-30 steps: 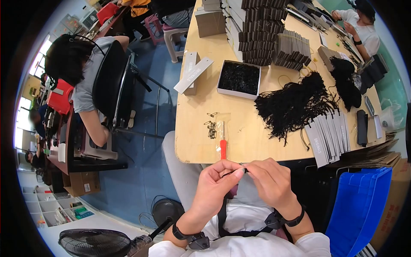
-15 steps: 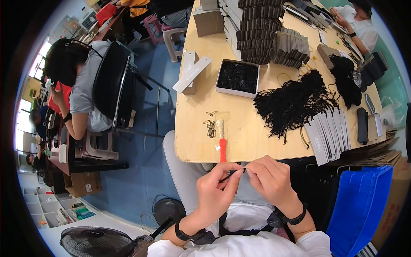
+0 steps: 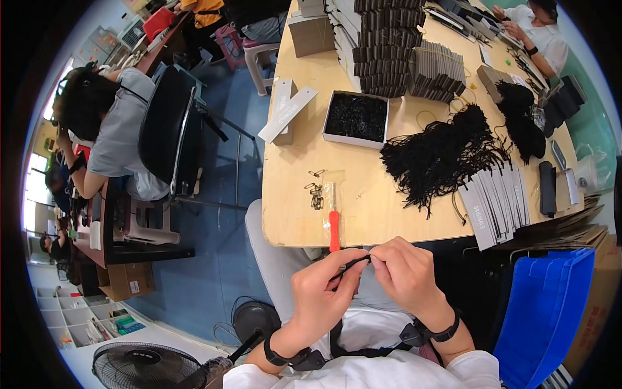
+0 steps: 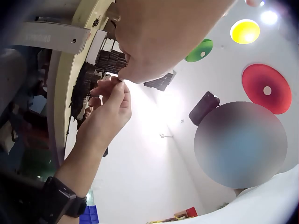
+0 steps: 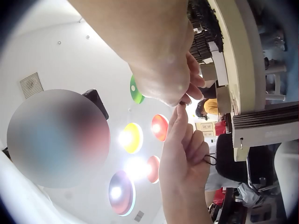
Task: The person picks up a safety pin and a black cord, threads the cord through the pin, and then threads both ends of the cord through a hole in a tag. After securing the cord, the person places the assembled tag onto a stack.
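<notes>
In front of the table edge, both hands meet over the lap. The left hand [image 3: 321,292] pinches a thin black cord [image 3: 350,266] between thumb and fingers. Touching the cord's right end are the fingertips of the right hand [image 3: 409,275], which pinch it too. A dark loop [image 5: 211,160] hangs from the left hand [image 5: 184,172] in the right wrist view. The left wrist view shows the right hand [image 4: 105,116] with thumb and fingers together against the left; what lies between them is mostly hidden.
On the table [image 3: 291,227] lie a red-handled tool [image 3: 334,230], small metal clips [image 3: 316,196], a box of black pieces [image 3: 355,118], black cord bundles [image 3: 447,155], grey tags [image 3: 489,211] and tall stacks [image 3: 387,55]. A blue crate [image 3: 544,311] is at right; people sit nearby.
Both hands keep their pinch and have shifted slightly; more of the black cord shows at the left hand. The seated person at left has leaned forward toward the other table.
</notes>
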### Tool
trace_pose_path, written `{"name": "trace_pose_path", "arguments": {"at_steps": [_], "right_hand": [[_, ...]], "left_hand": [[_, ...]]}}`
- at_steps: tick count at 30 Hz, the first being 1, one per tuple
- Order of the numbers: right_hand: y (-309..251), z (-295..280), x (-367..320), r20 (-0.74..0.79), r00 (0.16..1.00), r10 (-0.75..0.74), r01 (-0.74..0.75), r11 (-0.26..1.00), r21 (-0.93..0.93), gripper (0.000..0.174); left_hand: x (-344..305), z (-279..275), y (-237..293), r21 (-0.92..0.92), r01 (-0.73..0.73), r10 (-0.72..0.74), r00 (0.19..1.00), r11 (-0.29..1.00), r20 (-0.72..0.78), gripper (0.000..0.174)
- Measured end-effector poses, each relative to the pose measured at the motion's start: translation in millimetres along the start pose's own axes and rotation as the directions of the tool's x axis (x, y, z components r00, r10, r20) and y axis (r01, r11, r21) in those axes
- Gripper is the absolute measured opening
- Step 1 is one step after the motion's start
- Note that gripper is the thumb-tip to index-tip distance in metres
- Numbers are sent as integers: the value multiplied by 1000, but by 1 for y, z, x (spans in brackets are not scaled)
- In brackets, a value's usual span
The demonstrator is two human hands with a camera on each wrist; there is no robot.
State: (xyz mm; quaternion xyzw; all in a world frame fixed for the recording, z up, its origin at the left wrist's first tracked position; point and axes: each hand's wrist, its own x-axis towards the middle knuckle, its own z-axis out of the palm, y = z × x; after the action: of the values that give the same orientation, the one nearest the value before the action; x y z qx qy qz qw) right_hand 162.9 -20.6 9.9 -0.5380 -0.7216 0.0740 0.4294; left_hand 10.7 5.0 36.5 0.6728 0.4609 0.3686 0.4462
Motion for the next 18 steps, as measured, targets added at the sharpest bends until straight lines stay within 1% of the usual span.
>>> {"name": "trace_pose_path", "arguments": {"at_steps": [4, 6, 7, 9, 10, 11, 12, 13, 14, 15, 17, 18], "right_hand": [[-1, 0, 1, 3, 1000, 11, -11, 1000, 13, 16], [-2, -1, 1, 8, 1000, 16, -16, 1000, 21, 16], [-3, -1, 1, 19, 999, 35, -35, 998, 53, 15], [-3, 1, -2, 31, 998, 52, -55, 995, 84, 14], [-3, 4, -5, 34, 991, 127, -131, 967, 220, 11], [-3, 6, -8, 47, 979, 199, -203, 913, 353, 9], [-6, 5, -9, 47, 979, 200, -203, 912, 355, 9], [-9, 2, -9, 125, 948, 294, -317, 817, 482, 8], [-11, 1, -10, 215, 904, 370, -422, 691, 587, 6], [-11, 2, -11, 214, 904, 369, -421, 691, 587, 6], [-13, 4, -12, 201, 888, 414, -439, 631, 640, 6], [-13, 3, -11, 200, 888, 414, -439, 631, 640, 6]], "left_hand": [[-2, 3, -6, -27, -25, 24, 999, 999, -29, 13], [-2, 3, -6, -86, 0, -3, 1000, 996, -31, 11], [-2, 2, -6, -86, 1, -3, 1000, 996, -31, 11], [-3, -1, -6, -161, 59, -58, 998, 985, 9, 10], [-3, -3, -8, -161, 59, -59, 998, 985, 9, 10], [-3, -5, -10, -250, 128, -123, 992, 960, 34, 10], [-4, -6, -11, -335, 196, -185, 981, 922, 64, 10], [-4, -7, -12, -333, 196, -186, 981, 922, 63, 10], [-3, -6, -14, -356, 219, -209, 976, 908, 66, 11], [-3, -6, -15, -380, 241, -232, 970, 893, 70, 12], [-4, -5, -13, -410, 254, -245, 967, 876, 76, 11], [-4, -4, -12, -440, 265, -255, 963, 858, 83, 11]]}}
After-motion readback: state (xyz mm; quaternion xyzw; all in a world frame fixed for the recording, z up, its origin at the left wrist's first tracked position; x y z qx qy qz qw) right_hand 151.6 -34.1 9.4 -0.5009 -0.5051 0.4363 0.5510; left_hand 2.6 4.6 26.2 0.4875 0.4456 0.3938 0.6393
